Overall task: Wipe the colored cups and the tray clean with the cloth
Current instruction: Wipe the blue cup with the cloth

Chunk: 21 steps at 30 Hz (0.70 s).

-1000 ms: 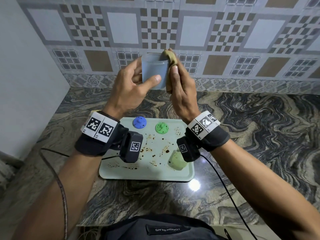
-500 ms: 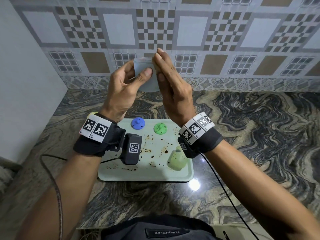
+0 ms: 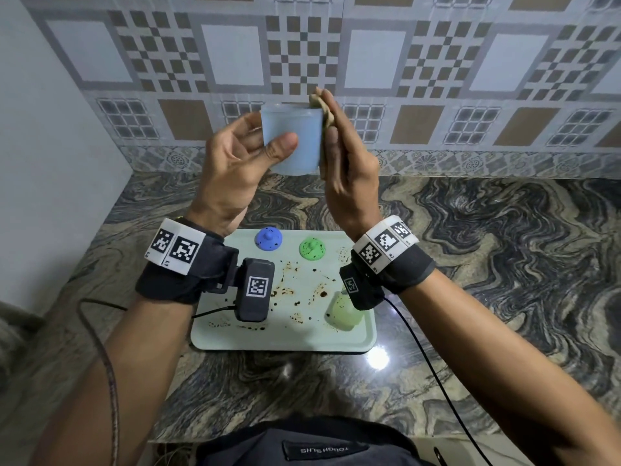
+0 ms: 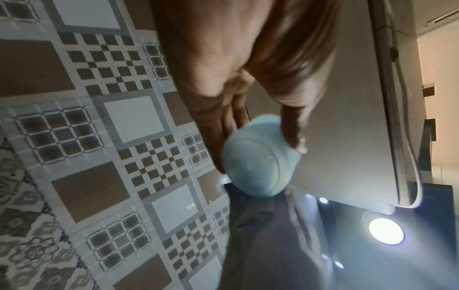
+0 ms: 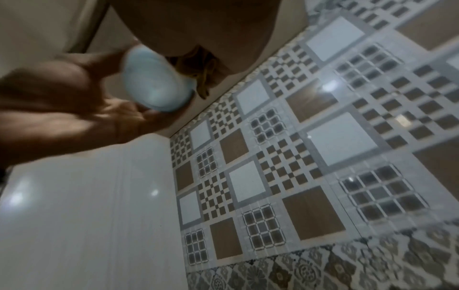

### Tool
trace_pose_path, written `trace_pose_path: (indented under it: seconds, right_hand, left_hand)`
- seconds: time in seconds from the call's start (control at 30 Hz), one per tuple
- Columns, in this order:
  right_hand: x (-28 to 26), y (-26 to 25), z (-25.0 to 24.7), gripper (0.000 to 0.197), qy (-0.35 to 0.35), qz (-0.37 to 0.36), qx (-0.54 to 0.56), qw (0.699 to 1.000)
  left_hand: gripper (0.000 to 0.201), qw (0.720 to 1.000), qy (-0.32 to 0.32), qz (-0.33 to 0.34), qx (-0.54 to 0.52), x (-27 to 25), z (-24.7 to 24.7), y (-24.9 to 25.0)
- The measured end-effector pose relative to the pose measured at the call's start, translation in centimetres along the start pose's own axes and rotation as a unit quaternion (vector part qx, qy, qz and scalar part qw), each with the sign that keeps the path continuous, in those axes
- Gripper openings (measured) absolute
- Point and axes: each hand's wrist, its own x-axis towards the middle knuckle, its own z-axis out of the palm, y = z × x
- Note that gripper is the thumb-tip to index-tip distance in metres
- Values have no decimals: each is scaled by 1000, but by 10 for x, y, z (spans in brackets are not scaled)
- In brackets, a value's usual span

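My left hand [image 3: 265, 139] holds a light blue cup [image 3: 295, 142] upright in the air before the tiled wall, thumb on its front and fingers behind. My right hand [image 3: 331, 122] pinches a tan cloth [image 3: 321, 107] and presses it against the cup's right side near the rim. The cup's base [image 4: 258, 162] shows in the left wrist view. In the right wrist view the cloth [image 5: 203, 78] lies bunched between my palm and the cup [image 5: 154, 86]. Below, the pale green tray [image 3: 285, 341] carries brown stains.
On the tray sit a blue lid [image 3: 268, 238], a speckled green lid [image 3: 312, 249] and a pale green cup [image 3: 342, 314], partly behind my right wrist camera. The tray lies on a marbled counter [image 3: 487, 264], with a white wall to the left. Cables trail from both wrists.
Half a second ago my right hand lay across the cup's front with the cloth hidden. It has slid back to the cup's right side, so the cloth shows at the rim again.
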Motion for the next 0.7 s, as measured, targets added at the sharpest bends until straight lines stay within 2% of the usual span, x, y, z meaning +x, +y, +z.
trace_pose_path:
  seconds: [0.1, 0.23, 0.3, 0.4, 0.57, 0.7]
  right_hand:
    - [-3, 1, -1, 42, 41, 16, -12, 999]
    - [-6, 4, 2, 42, 76, 48, 50, 995]
    - [-4, 0, 3, 44, 54, 23, 49, 997]
    - [-1, -2, 1, 45, 2, -32, -9, 999]
    - [2, -8, 1, 35, 65, -47, 1, 997]
    - [0, -6, 0, 31, 78, -99, -56, 990]
  left_hand:
    - [40, 997, -73, -16, 19, 1, 1, 7]
    - [35, 997, -71, -32, 4, 3, 2, 5]
    - [36, 998, -58, -38, 0, 2, 2, 1]
    - [36, 997, -63, -49, -18, 2, 5, 1]
    - [37, 997, -59, -34, -20, 2, 9, 3]
    - [35, 998, -44, -30, -36, 2, 13, 0]
